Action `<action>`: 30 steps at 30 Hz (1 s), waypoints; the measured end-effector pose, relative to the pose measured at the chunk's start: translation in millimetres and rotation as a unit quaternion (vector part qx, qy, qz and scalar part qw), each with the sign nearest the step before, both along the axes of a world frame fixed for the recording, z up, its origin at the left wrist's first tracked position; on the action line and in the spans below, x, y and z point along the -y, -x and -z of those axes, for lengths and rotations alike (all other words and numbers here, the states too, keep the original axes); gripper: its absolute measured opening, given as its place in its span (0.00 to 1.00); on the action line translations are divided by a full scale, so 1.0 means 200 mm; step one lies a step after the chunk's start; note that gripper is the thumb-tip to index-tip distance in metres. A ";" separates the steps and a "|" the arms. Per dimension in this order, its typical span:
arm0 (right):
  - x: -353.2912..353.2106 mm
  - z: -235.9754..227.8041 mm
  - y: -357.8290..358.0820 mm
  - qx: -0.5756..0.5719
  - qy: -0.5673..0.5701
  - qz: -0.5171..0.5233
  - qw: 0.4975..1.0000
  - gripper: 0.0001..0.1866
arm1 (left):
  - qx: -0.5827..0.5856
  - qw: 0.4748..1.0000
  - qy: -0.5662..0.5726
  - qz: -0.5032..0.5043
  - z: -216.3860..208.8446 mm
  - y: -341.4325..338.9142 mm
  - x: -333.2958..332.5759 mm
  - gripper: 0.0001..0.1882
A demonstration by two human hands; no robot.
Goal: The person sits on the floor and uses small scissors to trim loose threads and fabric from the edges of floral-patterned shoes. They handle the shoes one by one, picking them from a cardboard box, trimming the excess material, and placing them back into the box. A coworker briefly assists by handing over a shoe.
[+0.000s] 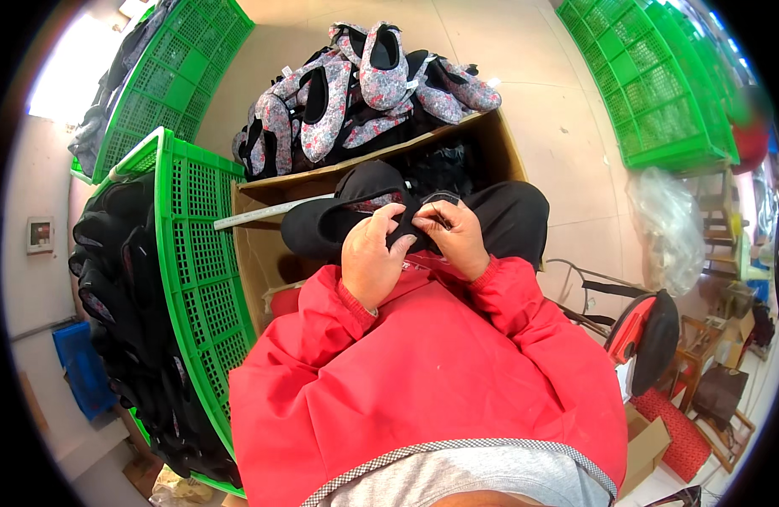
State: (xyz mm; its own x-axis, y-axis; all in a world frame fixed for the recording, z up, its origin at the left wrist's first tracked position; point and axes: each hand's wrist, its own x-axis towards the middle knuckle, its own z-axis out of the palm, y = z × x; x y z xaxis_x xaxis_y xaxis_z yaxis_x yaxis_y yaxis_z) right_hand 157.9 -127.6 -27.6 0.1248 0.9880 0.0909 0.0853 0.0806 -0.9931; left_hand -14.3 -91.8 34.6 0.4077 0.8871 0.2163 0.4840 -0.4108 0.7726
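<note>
My left hand (374, 256) is closed in a pinch at the heel edge of a black slipper-like shoe (305, 230) above my lap. The shoe's opening and a bit of patterned lining show beside my fingers. Close by on the right, my right hand (459, 239) is also closed, thumb and fingertips together next to black material. What lies between those fingertips is too small and dark to make out. Just beyond both hands, an open cardboard box (322, 180) has dark things inside.
Floral slippers (326, 106) with black linings are heaped beyond the box. A green crate (205, 245) full of black shoes (123, 262) stands at my left. Another green crate (651, 84) is at the far right, near clear plastic (670, 228). A pale rod (267, 213) lies across the box.
</note>
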 end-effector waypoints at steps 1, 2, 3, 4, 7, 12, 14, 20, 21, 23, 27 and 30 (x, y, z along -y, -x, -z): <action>-0.01 -0.01 0.00 0.019 -0.008 0.005 1.000 0.07 | -0.006 1.000 -0.001 -0.001 0.00 0.00 0.00 0.24; -0.01 -0.02 0.00 0.038 -0.015 0.010 0.999 0.06 | -0.012 1.000 -0.001 -0.001 0.00 -0.01 0.00 0.24; -0.01 -0.02 0.00 -0.008 -0.002 0.013 1.000 0.06 | -0.007 1.000 -0.005 -0.004 0.01 -0.01 0.00 0.24; -0.01 -0.02 0.01 -0.054 0.012 0.017 0.998 0.06 | -0.003 1.000 -0.009 -0.006 0.02 -0.01 0.00 0.24; 0.00 -0.02 0.01 -0.104 0.002 0.013 0.994 0.07 | 0.022 1.000 -0.021 0.001 0.02 -0.03 -0.01 0.19; 0.04 -0.05 0.01 -0.121 0.012 -0.015 0.992 0.06 | 0.025 0.988 -0.147 0.040 0.06 -0.03 -0.04 0.09; 0.05 -0.03 0.01 -0.121 0.026 -0.024 0.992 0.06 | 0.009 0.981 -0.190 0.031 0.07 -0.04 -0.03 0.07; 0.06 -0.09 -0.05 -0.253 0.081 -0.039 0.963 0.12 | 0.025 0.968 -0.240 0.064 0.08 -0.03 -0.03 0.09; 0.07 -0.10 -0.05 -0.238 0.070 -0.037 0.968 0.14 | 0.026 0.967 -0.243 0.077 0.07 -0.03 -0.05 0.08; 0.09 -0.11 -0.06 -0.208 0.049 -0.031 0.976 0.19 | 0.029 0.963 -0.249 0.104 0.05 -0.03 -0.08 0.07; 0.13 -0.12 -0.11 -0.178 0.095 -0.048 0.978 0.20 | 0.046 0.985 -0.131 0.101 0.05 -0.05 -0.12 0.06; 0.13 -0.10 -0.07 -0.109 0.054 -0.037 0.992 0.17 | 0.081 0.994 -0.013 0.069 0.05 -0.06 -0.14 0.02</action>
